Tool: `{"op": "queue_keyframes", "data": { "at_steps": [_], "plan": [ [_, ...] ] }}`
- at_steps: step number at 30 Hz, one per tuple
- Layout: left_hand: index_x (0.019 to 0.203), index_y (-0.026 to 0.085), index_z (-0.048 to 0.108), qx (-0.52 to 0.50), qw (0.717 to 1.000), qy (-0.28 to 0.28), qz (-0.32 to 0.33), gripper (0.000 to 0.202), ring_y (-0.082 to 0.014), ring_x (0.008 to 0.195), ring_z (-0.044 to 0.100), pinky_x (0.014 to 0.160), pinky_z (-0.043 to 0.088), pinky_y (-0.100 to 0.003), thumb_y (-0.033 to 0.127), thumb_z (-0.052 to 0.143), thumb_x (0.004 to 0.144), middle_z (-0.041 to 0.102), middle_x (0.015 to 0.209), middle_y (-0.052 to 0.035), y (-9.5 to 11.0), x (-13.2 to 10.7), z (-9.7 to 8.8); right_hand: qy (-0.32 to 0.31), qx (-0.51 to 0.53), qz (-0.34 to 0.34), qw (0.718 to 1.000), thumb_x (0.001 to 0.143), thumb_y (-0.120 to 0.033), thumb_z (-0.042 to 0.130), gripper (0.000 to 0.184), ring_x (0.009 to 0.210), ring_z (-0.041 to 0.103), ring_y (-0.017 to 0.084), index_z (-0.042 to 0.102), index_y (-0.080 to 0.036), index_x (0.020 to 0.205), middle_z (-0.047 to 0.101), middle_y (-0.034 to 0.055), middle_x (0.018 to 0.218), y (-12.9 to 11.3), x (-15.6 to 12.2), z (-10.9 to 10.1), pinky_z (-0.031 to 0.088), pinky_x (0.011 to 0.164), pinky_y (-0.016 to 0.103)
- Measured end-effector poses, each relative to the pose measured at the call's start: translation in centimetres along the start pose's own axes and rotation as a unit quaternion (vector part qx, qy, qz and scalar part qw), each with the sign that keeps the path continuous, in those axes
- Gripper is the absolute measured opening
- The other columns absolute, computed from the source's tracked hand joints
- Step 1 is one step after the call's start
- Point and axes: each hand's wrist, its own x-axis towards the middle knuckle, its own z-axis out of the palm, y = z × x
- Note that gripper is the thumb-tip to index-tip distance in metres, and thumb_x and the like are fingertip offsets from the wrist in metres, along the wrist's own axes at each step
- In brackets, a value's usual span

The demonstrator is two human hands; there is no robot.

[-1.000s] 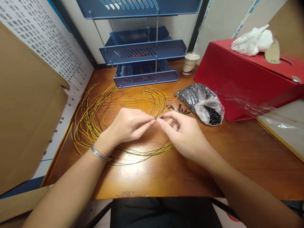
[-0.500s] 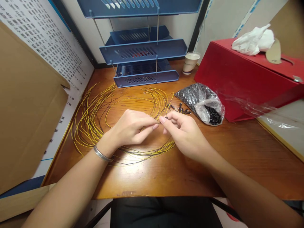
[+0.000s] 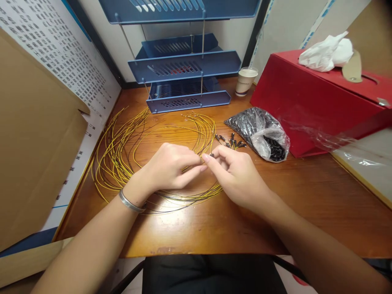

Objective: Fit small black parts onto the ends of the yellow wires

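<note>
Over the middle of the desk my two hands meet fingertip to fingertip. My left hand (image 3: 174, 165), with a silver bangle at its wrist, is closed in a pinch on a thin wire, mostly hidden by the fingers. Thumb and forefinger of my right hand (image 3: 237, 171) pinch a small black sleeve (image 3: 212, 155), partly covered. Yellow and black wires (image 3: 114, 163) lie in a loose loop around and under the hands. Beyond the right hand, several wire ends with black sleeves (image 3: 234, 143) lie bunched together. A clear plastic bag (image 3: 260, 128) of black pieces lies open beside them.
A blue tiered tray rack (image 3: 186, 67) stands at the back, with a paper cup (image 3: 246, 81) beside it. A red box (image 3: 294, 98) with white tissue (image 3: 326, 53) on top stands right. Cardboard (image 3: 36, 134) leans at the left edge of the wooden desk (image 3: 214, 232).
Both hands have shifted slightly, the right one a little down and left. The left fingertips have parted a bit from their earlier tight pinch. The rest looks the same.
</note>
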Motion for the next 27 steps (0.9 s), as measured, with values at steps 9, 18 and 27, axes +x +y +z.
{"op": "queue_keyframes", "data": {
  "at_steps": [9, 18, 27],
  "plan": [
    [0.058, 0.017, 0.055, 0.006, 1.0, -0.01, 0.021, 0.038, -0.0129, 0.053, 0.043, 0.055, 0.031, -0.029, 0.023, 0.051, 0.095, 0.049, 0.054, -0.0004, -0.2, -0.02, 0.1, 0.002, -0.068, 0.017, 0.998, 0.096, -0.044, 0.051, 0.037, 0.056, 0.04, 0.01, 0.052, -0.018, 0.07, 0.055, -0.0025, 0.061, 0.02, -0.05, -0.08, 0.024, 0.059, 0.028],
    [0.066, 0.016, 0.059, -0.011, 0.999, -0.045, -0.027, 0.032, -0.0125, 0.054, 0.047, 0.056, 0.033, -0.028, 0.029, 0.052, 0.094, 0.053, 0.057, -0.0003, 0.28, -0.1, 0.01, 0.007, -0.078, -0.008, 0.997, 0.097, -0.042, 0.049, 0.037, 0.054, 0.039, 0.01, 0.046, -0.019, 0.068, 0.054, -0.0016, 0.06, 0.0, -0.13, 0.06, 0.022, 0.058, 0.028],
    [0.065, 0.017, 0.063, 0.016, 0.999, -0.032, 0.028, 0.033, -0.0131, 0.054, 0.044, 0.054, 0.029, -0.03, 0.023, 0.051, 0.095, 0.053, 0.057, -0.0006, -0.16, -0.07, -0.02, -0.01, -0.104, -0.036, 0.994, 0.097, -0.037, 0.05, 0.035, 0.053, 0.037, 0.01, 0.045, -0.018, 0.068, 0.051, -0.0027, 0.059, 0.14, -0.27, 0.53, 0.019, 0.058, 0.029]
  ]
}}
